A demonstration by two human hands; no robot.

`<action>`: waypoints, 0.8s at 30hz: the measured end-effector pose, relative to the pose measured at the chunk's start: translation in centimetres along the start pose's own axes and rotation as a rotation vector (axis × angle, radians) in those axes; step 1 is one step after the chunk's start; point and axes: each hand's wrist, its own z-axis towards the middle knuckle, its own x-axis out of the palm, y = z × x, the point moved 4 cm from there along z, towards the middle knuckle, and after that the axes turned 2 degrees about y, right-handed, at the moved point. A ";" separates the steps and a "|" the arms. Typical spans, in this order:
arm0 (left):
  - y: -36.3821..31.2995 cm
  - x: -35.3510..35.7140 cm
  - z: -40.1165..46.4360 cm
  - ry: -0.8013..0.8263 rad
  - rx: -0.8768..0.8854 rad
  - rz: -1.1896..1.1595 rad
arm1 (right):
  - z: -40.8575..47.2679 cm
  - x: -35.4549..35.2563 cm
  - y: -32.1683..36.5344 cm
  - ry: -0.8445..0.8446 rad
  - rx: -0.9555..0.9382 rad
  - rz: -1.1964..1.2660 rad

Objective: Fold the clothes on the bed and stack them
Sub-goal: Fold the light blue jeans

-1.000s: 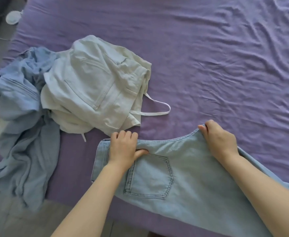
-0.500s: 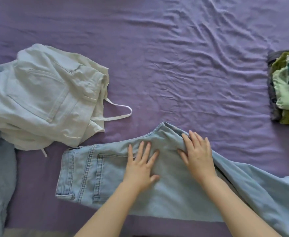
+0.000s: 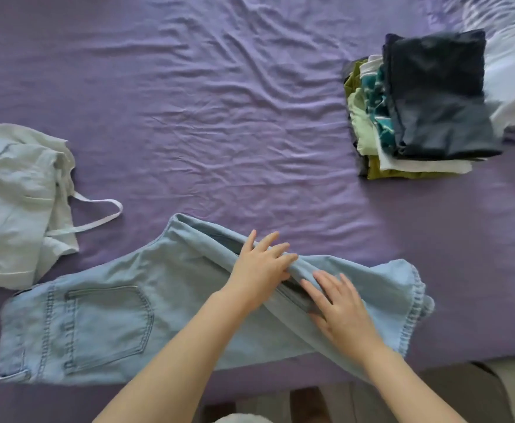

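While spread across the bed (image 3: 219,102): one pair of jeans (image 3: 113,315); two hands, left (image 3: 259,270) and right (image 3: 338,303), flat, fingers straight; one stack (image 3: 433,96).

A bed (image 3: 219,117) under a wrinkled purple sheet carries everything. Light blue jeans (image 3: 103,328) lie flat along its near edge, back pocket up, the legs folded over to the right. At the left edge lies a crumpled pale garment (image 3: 15,203) with a white strap looping out onto the sheet, just beside the jeans' waistband. Well apart, toward the far right, sits a stack of folded clothes (image 3: 427,108), dark navy on top, with green, teal and white layers beneath. White bedding (image 3: 512,65) lies beside that stack.
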 end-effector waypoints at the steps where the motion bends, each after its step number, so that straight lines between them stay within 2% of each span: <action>1: -0.5 0.8 1.0 0.157 0.025 0.063 | -1.1 0.1 -0.9 0.060 0.009 -0.009; 3: -1.3 2.0 2.4 0.305 0.080 0.184 | -2.7 -0.1 -3.0 0.088 0.043 -0.003; 5: -1.7 2.2 3.5 0.284 0.078 0.191 | -2.9 -1.7 -5.8 -0.045 0.081 0.060; 6: -1.7 1.8 4.0 0.232 0.053 0.141 | -2.5 -2.7 -7.1 -0.110 0.117 0.083; 8: -1.2 0.4 5.1 0.017 -0.033 -0.023 | -0.5 -5.2 -9.2 -0.150 0.193 0.045; 10: 0.0 -1.4 6.5 -0.211 -0.172 -0.152 | 2.8 -7.4 -11.3 -0.089 0.266 -0.064; 11: 0.6 -2.0 7.4 -0.258 -0.256 -0.173 | 4.6 -8.3 -12.6 -0.028 0.302 -0.114; 13: 1.7 -2.2 9.0 -0.225 -0.405 -0.152 | 7.2 -9.5 -15.7 0.044 0.398 -0.122; 14: 2.1 -2.0 9.7 -0.182 -0.460 -0.125 | 7.8 -9.9 -17.4 0.061 0.466 -0.049; 17: 2.6 -0.8 11.5 -0.075 -0.543 -0.099 | 7.4 -9.6 -21.2 0.044 0.552 0.421; 19: 2.1 -0.2 12.7 -0.032 -0.541 -0.088 | 6.3 -8.0 -22.1 0.152 0.548 0.556; 21: 0.9 0.3 14.0 -0.015 -0.482 -0.074 | 5.1 -6.0 -22.5 0.230 0.586 0.567; 24: -1.6 0.9 16.3 0.008 -0.404 -0.115 | 3.8 -3.2 -21.9 0.190 0.602 0.604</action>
